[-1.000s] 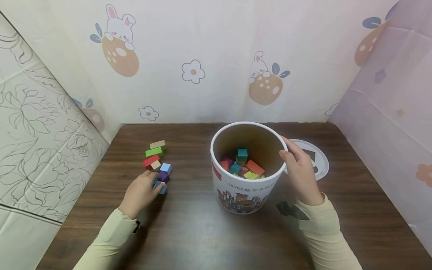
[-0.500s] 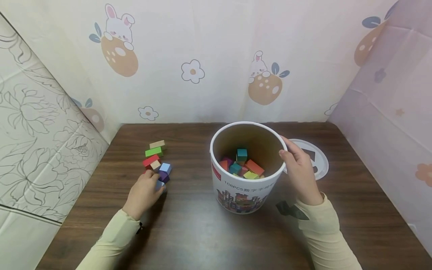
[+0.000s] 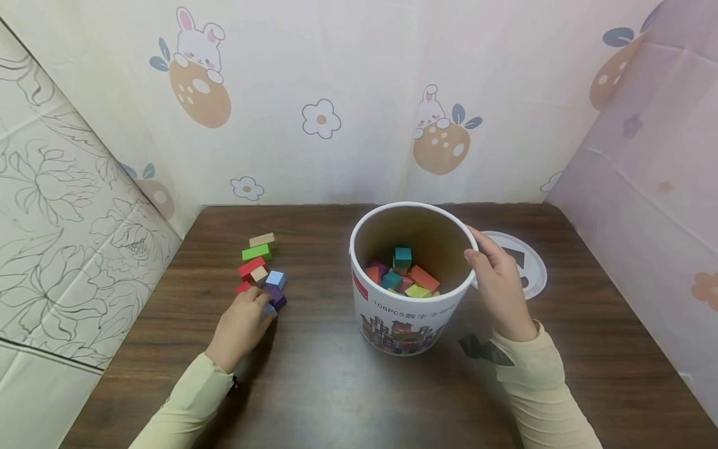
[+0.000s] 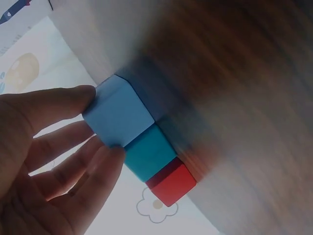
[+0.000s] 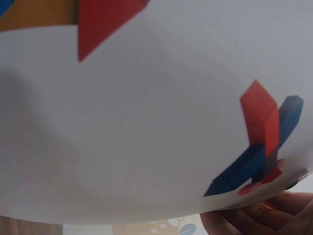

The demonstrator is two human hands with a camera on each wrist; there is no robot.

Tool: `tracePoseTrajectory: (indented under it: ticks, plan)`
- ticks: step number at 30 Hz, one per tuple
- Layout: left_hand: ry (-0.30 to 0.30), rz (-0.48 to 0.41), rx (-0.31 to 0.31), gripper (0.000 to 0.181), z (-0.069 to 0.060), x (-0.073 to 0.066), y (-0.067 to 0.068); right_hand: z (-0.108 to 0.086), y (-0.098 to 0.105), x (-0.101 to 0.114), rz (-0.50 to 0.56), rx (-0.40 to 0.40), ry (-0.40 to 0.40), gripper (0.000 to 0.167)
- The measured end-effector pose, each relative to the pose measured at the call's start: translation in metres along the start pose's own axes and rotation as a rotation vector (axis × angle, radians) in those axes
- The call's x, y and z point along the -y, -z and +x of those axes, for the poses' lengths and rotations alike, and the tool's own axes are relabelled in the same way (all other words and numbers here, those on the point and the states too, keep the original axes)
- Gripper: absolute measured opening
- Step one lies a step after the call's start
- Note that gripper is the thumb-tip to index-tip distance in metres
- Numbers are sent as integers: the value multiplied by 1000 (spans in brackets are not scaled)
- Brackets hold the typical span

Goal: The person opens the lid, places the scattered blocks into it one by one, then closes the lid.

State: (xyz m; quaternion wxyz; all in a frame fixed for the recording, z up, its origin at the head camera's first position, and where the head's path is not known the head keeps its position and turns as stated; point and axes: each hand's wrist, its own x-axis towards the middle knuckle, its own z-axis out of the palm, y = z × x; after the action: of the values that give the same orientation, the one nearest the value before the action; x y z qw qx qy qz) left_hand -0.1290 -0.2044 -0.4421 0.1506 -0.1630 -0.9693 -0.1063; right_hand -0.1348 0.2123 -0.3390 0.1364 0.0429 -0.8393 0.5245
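My left hand (image 3: pixel 241 324) is at the near end of a group of coloured blocks, pinching a light blue block (image 4: pixel 119 112) between thumb and fingers. A teal block (image 4: pixel 150 152) and a red block (image 4: pixel 171 183) stand in line against it in the left wrist view. Beside the fingertips lies a purple block (image 3: pixel 276 297), with another light blue block (image 3: pixel 275 280) just behind. My right hand (image 3: pixel 499 280) grips the rim of a white printed bucket (image 3: pixel 404 321), thumb at the inner edge. Several mixed blocks (image 3: pixel 417 279) lie inside it.
Farther back on the left are a red block (image 3: pixel 252 267), a small natural wood block (image 3: pixel 259 275), a green block (image 3: pixel 257 252) and a wood plank (image 3: pixel 262 240). The white lid (image 3: pixel 535 274) lies right of the bucket on the dark wooden table (image 3: pixel 336 386).
My left hand has shifted slightly, and the purple block has been nudged a little right and nearer. A red block now shows behind the knuckles. The right hand and bucket have stayed still.
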Motion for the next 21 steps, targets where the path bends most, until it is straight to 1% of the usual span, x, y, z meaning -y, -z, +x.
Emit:
tracePoseTrajectory:
  ticks: [4, 7, 14, 17, 21]
  plan:
    - [-19, -5, -12, 32, -1, 0, -1, 0, 0, 0, 3, 0, 3, 41]
    - [-16, -8, -8, 33, 0, 0, -1, 0, 0, 0, 0, 1, 4, 42]
    - [-32, 0, 1, 37, -1, -1, -1, 0, 0, 0, -7, 2, 4, 42]
    - [-25, 7, 20, 37, -1, 0, 0, 0, 0, 0, -9, 3, 2, 42]
    - [-2, 3, 56, 34, 2, 0, 6, -1, 1, 0, -4, 5, 4, 42]
